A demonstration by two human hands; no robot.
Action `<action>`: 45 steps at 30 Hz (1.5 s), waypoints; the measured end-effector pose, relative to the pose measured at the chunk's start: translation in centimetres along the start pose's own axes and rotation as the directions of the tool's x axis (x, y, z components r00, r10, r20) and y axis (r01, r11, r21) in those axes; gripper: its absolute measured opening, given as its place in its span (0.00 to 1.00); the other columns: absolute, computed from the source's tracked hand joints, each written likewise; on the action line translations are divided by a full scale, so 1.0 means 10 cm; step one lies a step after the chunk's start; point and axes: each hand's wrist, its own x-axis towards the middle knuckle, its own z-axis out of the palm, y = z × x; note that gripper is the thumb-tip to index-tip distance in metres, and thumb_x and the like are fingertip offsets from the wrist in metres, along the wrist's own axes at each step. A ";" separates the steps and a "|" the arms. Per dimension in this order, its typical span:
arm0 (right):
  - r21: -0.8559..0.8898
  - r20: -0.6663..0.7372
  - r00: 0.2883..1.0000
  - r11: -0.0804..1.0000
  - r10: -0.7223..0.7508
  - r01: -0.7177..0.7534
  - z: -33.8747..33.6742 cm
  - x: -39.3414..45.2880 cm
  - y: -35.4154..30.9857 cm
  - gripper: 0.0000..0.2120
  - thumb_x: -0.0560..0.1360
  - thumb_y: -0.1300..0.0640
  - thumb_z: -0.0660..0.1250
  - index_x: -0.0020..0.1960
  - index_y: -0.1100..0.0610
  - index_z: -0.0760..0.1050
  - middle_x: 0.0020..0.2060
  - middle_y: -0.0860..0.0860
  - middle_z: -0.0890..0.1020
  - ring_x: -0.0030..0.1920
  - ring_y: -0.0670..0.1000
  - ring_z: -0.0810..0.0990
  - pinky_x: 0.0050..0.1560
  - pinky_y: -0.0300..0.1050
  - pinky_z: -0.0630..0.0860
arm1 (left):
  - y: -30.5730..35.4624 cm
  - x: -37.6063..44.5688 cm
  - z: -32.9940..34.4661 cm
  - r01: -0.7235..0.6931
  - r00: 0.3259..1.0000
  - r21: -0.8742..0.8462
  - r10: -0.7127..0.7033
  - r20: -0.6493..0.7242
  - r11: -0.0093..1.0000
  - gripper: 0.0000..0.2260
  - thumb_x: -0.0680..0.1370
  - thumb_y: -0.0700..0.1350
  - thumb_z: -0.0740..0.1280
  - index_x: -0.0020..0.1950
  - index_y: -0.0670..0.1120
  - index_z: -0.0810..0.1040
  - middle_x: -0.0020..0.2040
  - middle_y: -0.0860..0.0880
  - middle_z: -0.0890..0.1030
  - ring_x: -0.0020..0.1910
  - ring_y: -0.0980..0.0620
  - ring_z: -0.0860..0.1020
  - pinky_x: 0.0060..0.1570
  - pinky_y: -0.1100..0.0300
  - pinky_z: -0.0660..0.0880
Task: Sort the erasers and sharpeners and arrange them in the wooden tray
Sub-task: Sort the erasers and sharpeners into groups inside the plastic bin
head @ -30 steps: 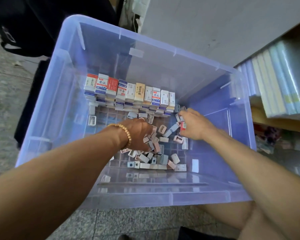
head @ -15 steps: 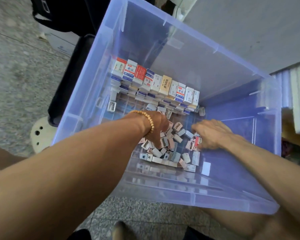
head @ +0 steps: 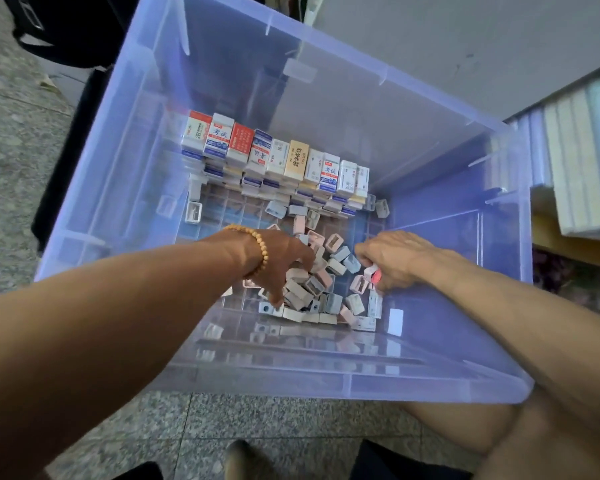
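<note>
Boxed erasers [head: 274, 152] stand stacked in a row against the far wall of a clear blue plastic bin [head: 326, 382]. A loose heap of small pastel sharpeners [head: 326, 271] lies on the bin floor. My left hand [head: 278, 261], with a bead bracelet at the wrist, reaches down into the left side of the heap, fingers spread among the sharpeners. My right hand [head: 392, 258] is at the heap's right side, its fingers curled round a red and white eraser [head: 373, 273]. No wooden tray is in view.
The bin sits on a speckled stone floor [head: 257, 420]. A grey wall rises behind it. Stacked notebooks [head: 582, 161] fill a shelf at the right. A black bag [head: 66, 29] lies at the upper left. My knee [head: 465, 424] is below the bin's near right corner.
The view has swung so the bin sits more centred. My left hand has dug lower into the heap. My right hand stays at the heap's right side, holding the red and white eraser.
</note>
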 end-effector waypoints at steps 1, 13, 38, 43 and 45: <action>0.026 -0.001 1.000 1.000 0.010 -0.010 0.01 0.00 0.00 0.16 0.71 0.53 0.74 0.47 0.48 0.66 0.41 0.47 0.73 0.47 0.54 0.74 0.37 0.46 0.66 | 0.00 0.01 0.01 0.001 1.000 0.014 -0.001 0.010 1.000 0.35 0.68 0.48 0.79 0.71 0.55 0.68 0.65 0.51 0.75 0.61 0.48 0.75 0.58 0.55 0.75; 0.610 -0.313 0.934 0.790 0.173 0.058 0.02 -0.31 -0.16 0.06 0.74 0.56 0.73 0.45 0.47 0.78 0.48 0.50 0.84 0.53 0.52 0.81 0.56 0.50 0.78 | -0.02 0.03 0.10 -0.014 1.000 -0.011 0.014 -0.026 1.000 0.33 0.68 0.42 0.79 0.70 0.50 0.71 0.64 0.50 0.76 0.59 0.51 0.75 0.55 0.61 0.73; 0.808 -0.522 0.773 0.500 0.361 0.313 -0.27 -0.79 0.20 0.03 0.75 0.58 0.71 0.48 0.51 0.80 0.33 0.43 0.76 0.34 0.42 0.74 0.34 0.30 0.68 | 0.11 0.10 0.16 -0.319 0.898 0.708 0.440 0.012 0.630 0.22 0.70 0.59 0.74 0.61 0.53 0.79 0.60 0.44 0.79 0.58 0.43 0.78 0.48 0.48 0.80; 0.801 -0.554 0.737 0.490 0.387 0.345 -0.35 -0.81 0.24 0.03 0.75 0.58 0.71 0.47 0.51 0.79 0.34 0.43 0.77 0.34 0.41 0.74 0.33 0.27 0.67 | -0.15 -0.11 0.14 -0.251 0.931 0.638 0.362 -0.046 0.728 0.24 0.69 0.57 0.76 0.61 0.50 0.78 0.59 0.43 0.79 0.54 0.43 0.80 0.41 0.47 0.82; 0.797 -0.564 0.726 0.487 0.392 0.357 -0.38 -0.82 0.24 0.03 0.76 0.57 0.71 0.48 0.51 0.79 0.34 0.43 0.76 0.34 0.41 0.74 0.33 0.27 0.67 | -0.19 -0.15 0.10 -0.179 0.938 0.527 0.306 -0.164 0.831 0.27 0.68 0.55 0.78 0.62 0.46 0.75 0.58 0.44 0.79 0.53 0.45 0.79 0.41 0.50 0.82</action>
